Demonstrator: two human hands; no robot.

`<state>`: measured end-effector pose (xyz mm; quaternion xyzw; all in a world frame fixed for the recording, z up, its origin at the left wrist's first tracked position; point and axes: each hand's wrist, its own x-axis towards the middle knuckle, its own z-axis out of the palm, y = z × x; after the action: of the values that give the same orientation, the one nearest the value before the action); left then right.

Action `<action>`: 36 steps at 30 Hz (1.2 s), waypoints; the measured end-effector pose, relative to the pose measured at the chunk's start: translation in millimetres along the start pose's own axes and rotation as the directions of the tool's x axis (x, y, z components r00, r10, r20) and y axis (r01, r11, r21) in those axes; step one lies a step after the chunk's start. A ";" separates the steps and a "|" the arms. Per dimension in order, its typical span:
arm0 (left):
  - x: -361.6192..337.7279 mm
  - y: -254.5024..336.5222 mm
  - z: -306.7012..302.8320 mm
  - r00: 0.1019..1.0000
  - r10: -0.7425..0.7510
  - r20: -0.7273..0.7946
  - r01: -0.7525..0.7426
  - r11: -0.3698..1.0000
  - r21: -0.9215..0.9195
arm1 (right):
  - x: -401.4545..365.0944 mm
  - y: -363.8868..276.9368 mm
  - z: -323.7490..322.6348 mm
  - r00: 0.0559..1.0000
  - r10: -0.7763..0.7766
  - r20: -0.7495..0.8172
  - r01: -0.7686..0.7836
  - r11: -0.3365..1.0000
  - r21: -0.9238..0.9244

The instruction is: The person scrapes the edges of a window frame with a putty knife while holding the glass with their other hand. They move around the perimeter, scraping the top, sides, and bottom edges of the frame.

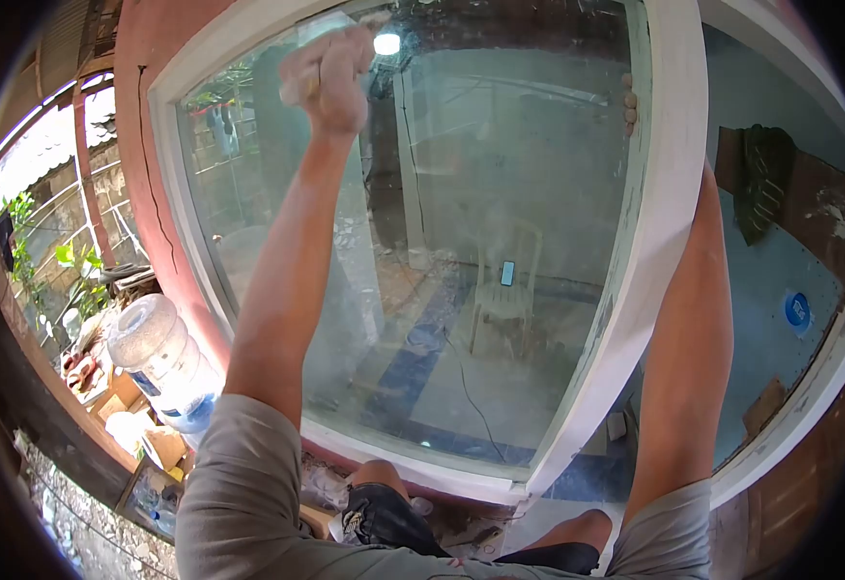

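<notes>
My left hand is raised to the upper left part of a large glass pane. Motion blurs it; its fingers look closed round something pale that I cannot make out, against or close to the glass. The fingertips of my right hand curl round the inner edge of the white window post. The post hides the rest of that hand, and the right forearm rises behind it. Hazy marks show on the glass.
Through the glass are a chair with a phone and a lit lamp. A large water bottle stands at the left. A dark green cloth hangs at the right, above a blue round label.
</notes>
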<state>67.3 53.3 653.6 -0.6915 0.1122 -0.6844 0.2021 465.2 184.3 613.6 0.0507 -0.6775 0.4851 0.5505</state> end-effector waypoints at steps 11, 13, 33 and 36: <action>1.4 0.8 2.7 0.999 -0.018 -0.032 0.018 1.000 -0.009 | -1.3 -2.0 0.8 1.000 0.003 -0.014 -0.003 1.000 -0.022; 2.6 -3.5 3.6 0.996 0.043 -0.077 -0.044 0.999 -0.007 | 0.0 0.3 -1.0 1.000 0.006 0.001 -0.006 1.000 -0.013; -54.4 8.1 14.6 0.989 0.119 -0.084 -0.106 0.984 0.140 | -0.9 1.0 1.1 1.000 0.021 -0.013 -0.020 0.999 0.044; -41.1 6.3 9.5 0.994 0.009 -0.108 0.028 0.941 0.338 | 2.9 0.1 -4.1 0.998 -0.035 0.061 0.036 0.999 -0.022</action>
<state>76.0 66.6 614.0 -0.6090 0.0000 -0.7307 0.3085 466.9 188.7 615.6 0.0711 -0.6982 0.4657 0.5390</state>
